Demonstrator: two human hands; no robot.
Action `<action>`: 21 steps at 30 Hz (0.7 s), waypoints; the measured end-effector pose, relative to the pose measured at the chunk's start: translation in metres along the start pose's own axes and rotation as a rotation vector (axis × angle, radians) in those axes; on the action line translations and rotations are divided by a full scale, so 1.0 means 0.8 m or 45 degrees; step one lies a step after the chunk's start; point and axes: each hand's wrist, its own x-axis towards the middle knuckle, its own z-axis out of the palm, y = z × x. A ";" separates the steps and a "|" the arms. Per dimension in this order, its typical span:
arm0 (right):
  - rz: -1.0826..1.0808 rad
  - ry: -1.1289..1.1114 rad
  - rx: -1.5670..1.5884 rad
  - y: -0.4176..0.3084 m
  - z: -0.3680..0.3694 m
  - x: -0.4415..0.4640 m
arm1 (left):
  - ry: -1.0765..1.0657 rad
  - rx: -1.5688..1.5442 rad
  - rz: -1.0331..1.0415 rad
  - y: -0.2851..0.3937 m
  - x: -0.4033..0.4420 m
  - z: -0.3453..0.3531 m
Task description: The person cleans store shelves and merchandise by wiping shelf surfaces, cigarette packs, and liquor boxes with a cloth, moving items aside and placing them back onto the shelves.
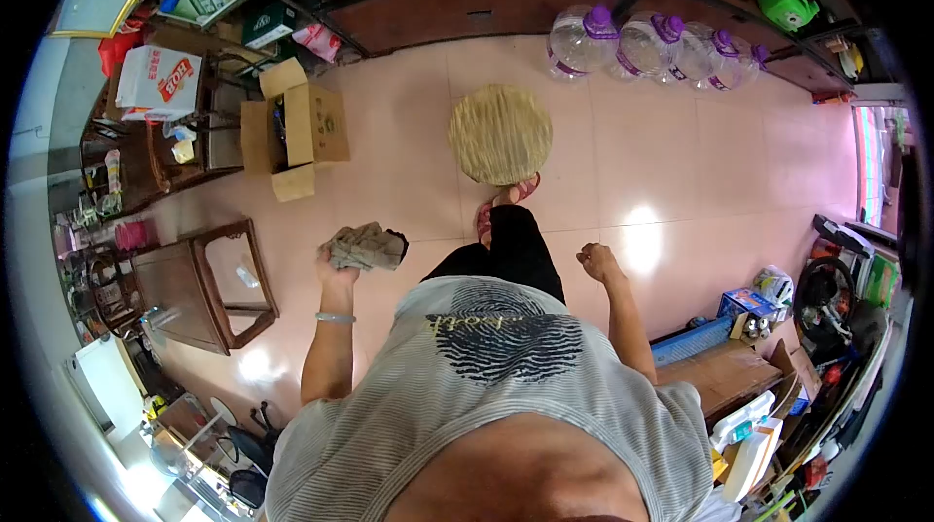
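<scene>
My left hand point(337, 267), with a pale bracelet on its wrist, is closed around a crumpled grey-brown cloth point(366, 248) held out to the side. On the other side, my right hand point(597, 263) hangs above the floor, its fingers curled in with nothing visible in them. Ahead of my feet is a round, straw-coloured top with a streaked grain point(500, 135), perhaps a stool; whatever is under it is hidden. A red sandal point(528, 187) shows close to its near edge. Neither hand touches the round top.
An open cardboard box point(316, 125) stands ahead on the left, near a wooden chair-like frame point(209, 279). Several large plastic bottles with purple caps point(584, 40) line the cabinet point(428, 18) ahead. Boxes and a blue crate point(693, 342) lie to the right.
</scene>
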 end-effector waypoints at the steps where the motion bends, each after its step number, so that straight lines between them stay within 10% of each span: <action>1: 0.002 0.010 0.006 0.003 0.001 -0.003 | 0.010 -0.033 -0.020 0.002 0.004 -0.004; 17: 0.388 -0.348 0.031 0.119 0.072 -0.026 | -0.075 0.204 0.016 -0.079 -0.032 0.121; 19: 0.224 -0.324 0.175 0.134 0.043 0.003 | -0.068 0.131 0.026 -0.082 -0.039 0.118; 20: -0.365 -0.114 -0.438 0.164 0.049 0.025 | -0.080 0.082 0.019 -0.084 -0.038 0.115; 21: -0.111 -0.099 -0.054 0.161 0.022 0.040 | -0.095 0.035 0.013 -0.085 -0.036 0.112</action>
